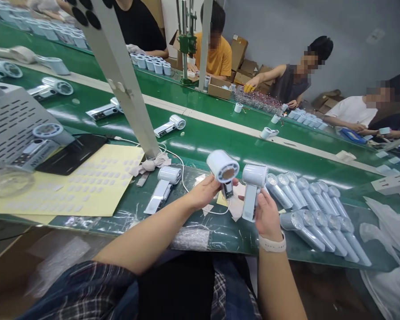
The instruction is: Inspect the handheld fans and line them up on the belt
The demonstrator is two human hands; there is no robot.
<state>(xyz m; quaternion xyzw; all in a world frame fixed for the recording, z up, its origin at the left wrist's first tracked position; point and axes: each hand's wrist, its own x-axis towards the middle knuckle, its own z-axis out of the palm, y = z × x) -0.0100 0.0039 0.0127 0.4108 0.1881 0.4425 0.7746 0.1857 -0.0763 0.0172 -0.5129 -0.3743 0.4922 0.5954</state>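
Note:
My left hand (206,192) is closed around the lower part of a light-blue handheld fan (222,165), its round head turned toward me. In my right hand (267,211) is a second light-blue handheld fan (250,195), upright, with fingers wrapped along the handle's right side. The two fans are close together but apart. Below them a white cable (216,212) and pale paper pieces (236,205) lie on the bench. Another handheld fan (162,189) rests on the bench left of my left hand. Rows of handheld fans (320,222) lie right of my right hand.
A yellow sheet of small labels (96,178) lies at left beside a slotted metal box (16,111). A slanted metal post (130,93) rises ahead. Beyond runs a green conveyor (200,138) carrying several fans. Co-workers (220,53) sit across it. Plastic bags (383,226) are at right.

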